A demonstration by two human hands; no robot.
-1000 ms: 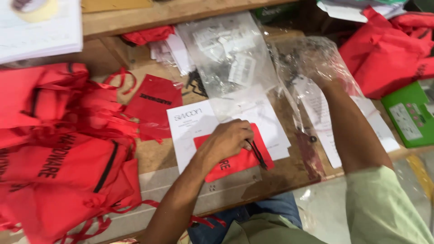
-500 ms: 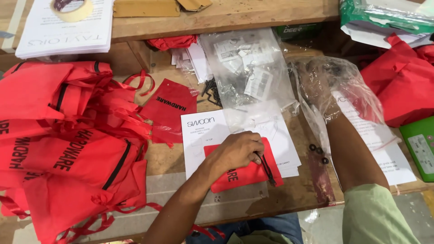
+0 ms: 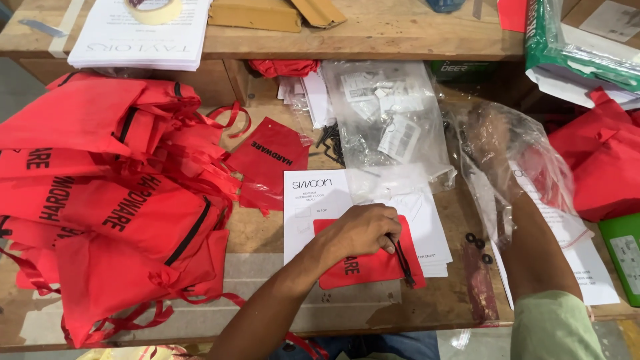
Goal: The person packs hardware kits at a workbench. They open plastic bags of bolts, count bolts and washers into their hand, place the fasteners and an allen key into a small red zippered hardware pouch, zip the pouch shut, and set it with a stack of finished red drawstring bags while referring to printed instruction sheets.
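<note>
- Left hand (image 3: pixel 363 230): rests curled on a small red pouch (image 3: pixel 373 267), pinching a bundle of black screws (image 3: pixel 403 261) at the pouch's right edge.
- The pouch lies flat on white instruction sheets (image 3: pixel 307 200) on the counter (image 3: pixel 267 233); screws not yet inside (opening not visible).
- Left of the pouch: a heap of red drawstring bags (image 3: pixel 113 207), apparently unfilled.
- Right of the pouch: right hand (image 3: pixel 490 130) sits inside a clear plastic bag (image 3: pixel 527 153); its grip cannot be told.
- Beyond the pouch: a clear bag of small hardware packets (image 3: pixel 390 120).

red bags (image 3: pixel 113 213) crowd left, bare wood (image 3: pixel 267 230) between
</note>
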